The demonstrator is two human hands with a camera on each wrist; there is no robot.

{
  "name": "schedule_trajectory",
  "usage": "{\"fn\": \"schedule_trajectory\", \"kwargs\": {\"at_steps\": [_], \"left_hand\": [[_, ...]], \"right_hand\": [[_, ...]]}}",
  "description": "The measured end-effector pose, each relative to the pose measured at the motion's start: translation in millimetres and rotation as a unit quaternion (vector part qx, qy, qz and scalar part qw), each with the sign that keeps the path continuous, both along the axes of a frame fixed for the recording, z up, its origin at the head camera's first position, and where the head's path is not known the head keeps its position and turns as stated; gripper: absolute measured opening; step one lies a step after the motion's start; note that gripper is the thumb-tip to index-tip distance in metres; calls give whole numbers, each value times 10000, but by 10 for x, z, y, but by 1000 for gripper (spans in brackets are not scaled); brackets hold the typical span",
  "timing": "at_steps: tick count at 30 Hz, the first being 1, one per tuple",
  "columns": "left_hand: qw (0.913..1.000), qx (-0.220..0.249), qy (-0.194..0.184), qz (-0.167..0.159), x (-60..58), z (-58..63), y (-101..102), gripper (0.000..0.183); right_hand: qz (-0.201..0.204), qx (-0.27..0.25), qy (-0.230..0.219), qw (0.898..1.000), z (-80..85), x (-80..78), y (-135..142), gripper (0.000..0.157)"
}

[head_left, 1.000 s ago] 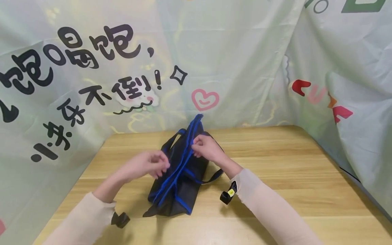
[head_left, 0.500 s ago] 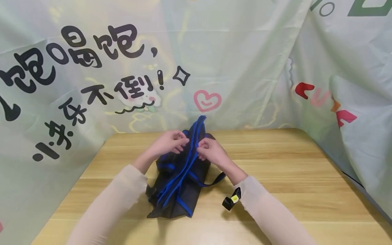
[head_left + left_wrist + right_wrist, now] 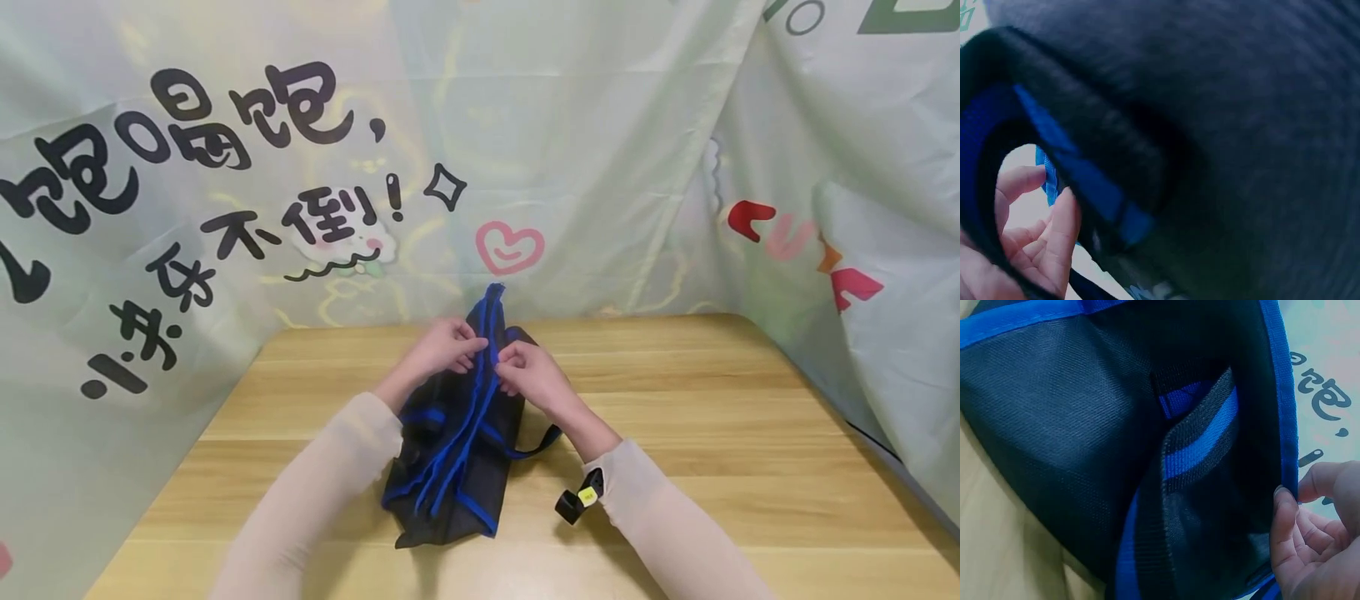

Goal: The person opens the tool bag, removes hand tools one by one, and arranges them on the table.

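Observation:
A black fabric bag [image 3: 483, 475] with blue trim stands on the table, its long top edges drawn close together. My left hand [image 3: 450, 346] pinches the blue-trimmed edge on the left, near the far end. In the left wrist view this hand [image 3: 1035, 250] shows through the loop of a black-and-blue strap handle [image 3: 1085, 162]. Opposite it, my right hand [image 3: 528, 375] pinches the other blue edge between thumb and index finger, seen closely in the right wrist view at the trim [image 3: 1288, 437]. A second strap handle [image 3: 1154, 531] hangs on that side. The bag's inside is hidden.
The wooden table [image 3: 675, 400] extends on both sides of the bag. Behind it hangs a printed cloth backdrop [image 3: 600, 167] with black lettering and a pink heart. A dark cable [image 3: 873, 440] runs by the table's right edge. A small black device [image 3: 577, 498] sits at my right wrist.
My left hand has moved right and away from me, from beside the bag to its left top edge. The right hand keeps its pinch. The bag's near end has shifted slightly right.

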State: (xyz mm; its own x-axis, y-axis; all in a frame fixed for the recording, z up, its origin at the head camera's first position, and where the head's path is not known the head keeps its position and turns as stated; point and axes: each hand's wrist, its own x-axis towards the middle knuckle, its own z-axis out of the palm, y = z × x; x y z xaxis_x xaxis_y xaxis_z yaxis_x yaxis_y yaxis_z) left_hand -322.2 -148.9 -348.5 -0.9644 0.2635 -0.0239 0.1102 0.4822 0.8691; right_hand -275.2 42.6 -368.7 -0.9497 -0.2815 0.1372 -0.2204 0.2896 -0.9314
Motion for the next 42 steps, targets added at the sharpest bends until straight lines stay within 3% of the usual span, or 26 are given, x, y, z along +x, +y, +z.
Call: {"fn": "schedule_trajectory", "kwargs": {"at_steps": [10, 20, 27, 31, 37, 42], "left_hand": [[9947, 972, -164, 285, 16, -167, -124, 17], [9744, 2054, 14, 918, 52, -228, -287, 15], [9744, 1960, 285, 1065, 116, -164, -393, 18], [9756, 1871, 258, 1123, 169, -158, -458, 18], [9785, 1909, 28, 781, 153, -165, -472, 24], [9872, 1518, -169, 457, 142, -163, -454, 35]], "right_hand": [[302, 224, 131, 9992, -8, -25, -23, 13], [479, 460, 155, 9977, 64, -105, -208, 11], [777, 372, 141, 9962, 108, -128, -294, 11], [859, 313, 71, 9958, 119, -216, -286, 12], [542, 398, 184, 9976, 228, -532, -146, 20], [384, 319, 87, 9987, 306, -868, -74, 24]]}}
